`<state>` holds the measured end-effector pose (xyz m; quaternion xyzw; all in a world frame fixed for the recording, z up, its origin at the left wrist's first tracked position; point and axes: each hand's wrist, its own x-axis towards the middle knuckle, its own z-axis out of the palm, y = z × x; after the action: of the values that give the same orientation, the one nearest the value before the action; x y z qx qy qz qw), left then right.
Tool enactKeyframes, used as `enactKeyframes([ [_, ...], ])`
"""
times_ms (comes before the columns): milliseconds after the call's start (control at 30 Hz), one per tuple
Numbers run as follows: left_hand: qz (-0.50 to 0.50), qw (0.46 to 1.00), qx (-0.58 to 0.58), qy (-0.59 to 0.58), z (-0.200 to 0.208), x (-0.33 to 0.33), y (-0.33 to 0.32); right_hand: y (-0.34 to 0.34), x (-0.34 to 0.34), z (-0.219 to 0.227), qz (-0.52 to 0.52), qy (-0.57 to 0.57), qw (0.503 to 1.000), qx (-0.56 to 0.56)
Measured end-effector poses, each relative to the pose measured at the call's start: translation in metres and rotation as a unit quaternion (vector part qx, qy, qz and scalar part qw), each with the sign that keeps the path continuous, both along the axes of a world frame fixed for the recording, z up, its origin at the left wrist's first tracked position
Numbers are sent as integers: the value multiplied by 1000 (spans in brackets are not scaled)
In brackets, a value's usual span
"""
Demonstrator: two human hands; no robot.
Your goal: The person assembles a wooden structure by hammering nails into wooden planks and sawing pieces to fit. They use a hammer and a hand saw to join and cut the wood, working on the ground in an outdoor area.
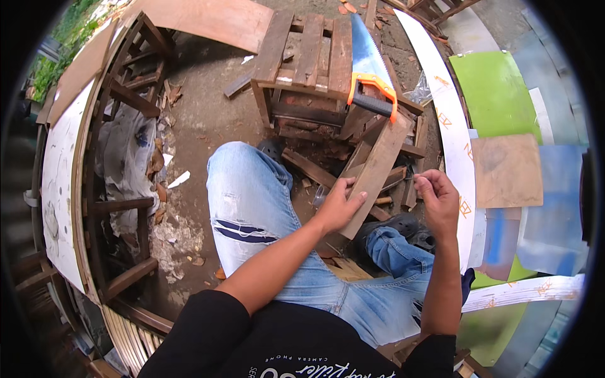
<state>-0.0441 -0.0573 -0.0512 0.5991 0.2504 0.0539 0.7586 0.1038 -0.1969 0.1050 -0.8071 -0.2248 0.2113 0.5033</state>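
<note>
A slatted wooden surface [309, 53] is seen with a handsaw [367, 53] along its right edge, and a plank [380, 173] is held nearby.
The saw's orange-and-black handle is turned toward the person, just beside the plank's far end. The plank is slanted above scattered wood pieces [309, 167]; its left edge is gripped by the fingers of the left hand [339, 206]. Right of the plank, 1 thin item [409, 178], too small to be identified, is pinched by the right hand [442, 198].

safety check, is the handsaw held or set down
Set down: the handsaw lies by the slatted wooden stand, nobody touching it.
</note>
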Motion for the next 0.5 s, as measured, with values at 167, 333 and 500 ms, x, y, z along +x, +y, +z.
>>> enactKeyframes([
  [167,-17,999,-41,-16,-2,6,-4,33,-32,-48,-25,-5,1000,4],
  [333,-43,997,-63,4,11,5,-9,31,-36,-67,-67,-62,995,-46],
  [500,-53,998,-35,13,22,5,-16,21,-38,-75,-75,-72,994,-41],
])
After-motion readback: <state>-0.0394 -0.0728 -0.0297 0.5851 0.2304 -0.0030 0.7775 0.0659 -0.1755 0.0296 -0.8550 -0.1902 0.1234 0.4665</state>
